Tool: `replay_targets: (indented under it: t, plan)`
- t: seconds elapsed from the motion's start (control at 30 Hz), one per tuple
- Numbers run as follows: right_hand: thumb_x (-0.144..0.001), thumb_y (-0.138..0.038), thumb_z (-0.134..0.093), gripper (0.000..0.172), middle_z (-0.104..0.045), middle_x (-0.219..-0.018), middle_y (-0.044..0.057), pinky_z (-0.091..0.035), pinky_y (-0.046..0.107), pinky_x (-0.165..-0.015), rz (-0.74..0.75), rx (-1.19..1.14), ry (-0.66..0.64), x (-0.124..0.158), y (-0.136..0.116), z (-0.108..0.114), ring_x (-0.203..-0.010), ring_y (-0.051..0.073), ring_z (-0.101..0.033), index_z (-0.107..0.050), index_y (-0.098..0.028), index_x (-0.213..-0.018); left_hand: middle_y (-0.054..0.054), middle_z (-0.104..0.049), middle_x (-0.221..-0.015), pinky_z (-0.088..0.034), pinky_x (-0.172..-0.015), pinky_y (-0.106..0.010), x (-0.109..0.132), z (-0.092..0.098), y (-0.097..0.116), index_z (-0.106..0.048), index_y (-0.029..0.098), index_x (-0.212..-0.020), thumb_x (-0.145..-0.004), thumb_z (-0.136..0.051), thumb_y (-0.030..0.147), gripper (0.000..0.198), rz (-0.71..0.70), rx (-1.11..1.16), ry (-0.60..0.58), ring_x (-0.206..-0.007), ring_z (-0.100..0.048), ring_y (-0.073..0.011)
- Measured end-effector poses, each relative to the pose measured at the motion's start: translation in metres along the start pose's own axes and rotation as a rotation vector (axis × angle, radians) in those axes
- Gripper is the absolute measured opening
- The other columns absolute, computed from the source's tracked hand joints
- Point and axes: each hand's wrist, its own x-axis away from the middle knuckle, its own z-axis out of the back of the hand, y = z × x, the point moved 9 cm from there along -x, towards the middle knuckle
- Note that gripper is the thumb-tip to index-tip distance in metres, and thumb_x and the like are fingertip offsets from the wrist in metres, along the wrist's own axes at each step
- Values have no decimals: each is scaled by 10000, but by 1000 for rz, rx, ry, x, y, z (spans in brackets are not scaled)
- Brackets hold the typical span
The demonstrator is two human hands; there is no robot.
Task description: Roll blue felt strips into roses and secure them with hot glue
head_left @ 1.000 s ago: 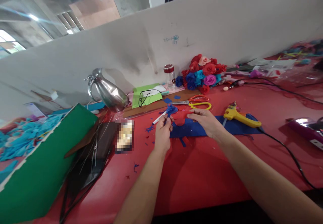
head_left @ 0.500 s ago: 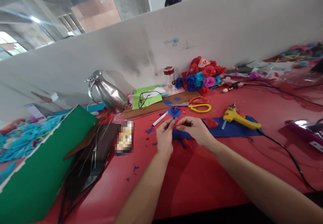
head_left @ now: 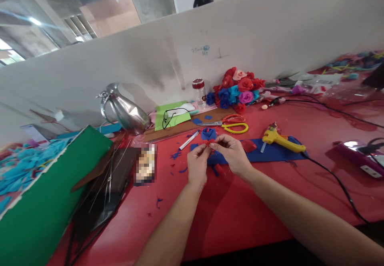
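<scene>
My left hand (head_left: pixel 198 164) and my right hand (head_left: pixel 232 152) meet over the red table, both closed, pinching a small red paper piece (head_left: pixel 210 142) between fingertips. Just beyond the fingertips lies a blue paper flower shape (head_left: pixel 208 133). Under and beside my right hand runs a long strip of blue paper (head_left: pixel 261 154), with a red paper piece (head_left: pixel 249 145) on it. A yellow glue gun (head_left: pixel 280 140) rests on the strip's right part. Left of the flower shape is a white marker (head_left: pixel 189 140). Behind it lie scissors (head_left: pixel 235 127) with yellow and red-orange handles.
A metal jug (head_left: pixel 124 110), eyeglasses (head_left: pixel 168 118) on green paper, a red-lidded jar (head_left: pixel 198 92) and a bunch of paper roses (head_left: pixel 237 88) line the wall. A green box (head_left: pixel 57 198) stands left. A purple power strip (head_left: pixel 360 158) and cables lie right.
My fingertips have come closer together, and the red paper between them shows more. The whole view has shifted slightly, so the table things appear a little further left.
</scene>
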Motion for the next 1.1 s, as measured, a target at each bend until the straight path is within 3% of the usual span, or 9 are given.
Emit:
replay_targets:
  t: [0.3, 0.7, 0.9, 1.1]
  plan:
    - [-563, -421, -819, 355, -556, -588, -50, -438, 264, -533, 12, 16, 62, 0, 0, 5, -557, 119, -492, -538, -217, -640, -17, -676, -655, -450, -628, -241, 4, -4, 0, -765, 156, -776, -618, -764, 351, 251, 24, -63, -9, -591, -546, -112]
    - [-583, -422, -792, 346, -561, -648, -30, -452, 258, -565, 18, -63, 72, -1, 9, 6, -608, 131, -504, -530, -229, -703, -27, -711, -708, -485, -696, -263, 4, -5, -3, -772, 162, -766, -615, -784, 354, 244, 10, -32, -14, -636, -591, -122]
    - [-596, -426, -793, 310, -617, -693, -10, -466, 280, -639, 12, -42, -9, -2, 3, 2, -641, 139, -519, -649, -220, -778, -29, -743, -802, -502, -744, -281, 2, -2, -1, -773, 182, -809, -636, -770, 355, 244, -59, -71, -22, -718, -631, -151]
    - [-616, -488, -783, 311, -636, -694, -3, -471, 290, -673, 35, -47, -197, -7, -5, -10, -658, 145, -551, -679, -205, -694, -9, -703, -702, -484, -706, -267, -1, 2, 7, -759, 182, -726, -677, -723, 330, 160, -161, -200, -38, -675, -593, -151]
